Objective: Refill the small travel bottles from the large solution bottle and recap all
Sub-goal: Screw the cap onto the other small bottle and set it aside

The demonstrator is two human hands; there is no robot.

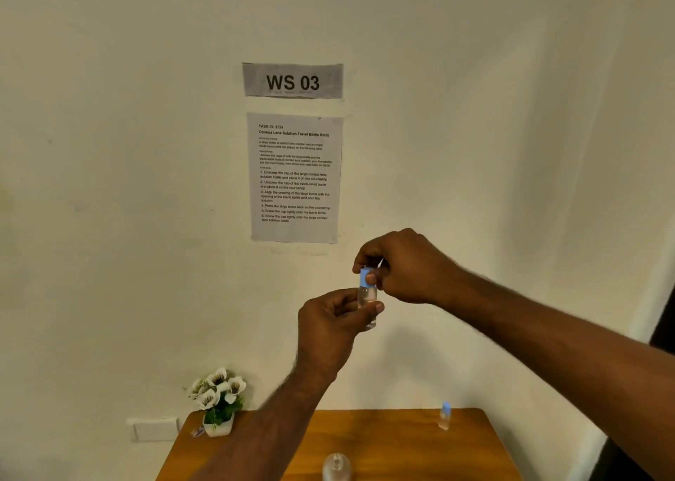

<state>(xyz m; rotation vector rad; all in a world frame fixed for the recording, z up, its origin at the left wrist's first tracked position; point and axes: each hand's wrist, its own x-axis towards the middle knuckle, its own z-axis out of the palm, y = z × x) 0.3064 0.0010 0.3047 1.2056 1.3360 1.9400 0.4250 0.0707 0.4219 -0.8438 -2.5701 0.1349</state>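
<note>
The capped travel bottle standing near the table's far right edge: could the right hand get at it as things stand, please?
Probably yes, but not straight away. Nothing stands around that travel bottle on the table, so the way down looks free. However, the right hand pinches the blue cap of the bottle in the left hand.

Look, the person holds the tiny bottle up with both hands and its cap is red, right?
Not quite. The cap is light blue, not red, as the head view shows. The rest holds: the left hand grips the small travel bottle and the right hand pinches its cap, raised in front of the wall.
</note>
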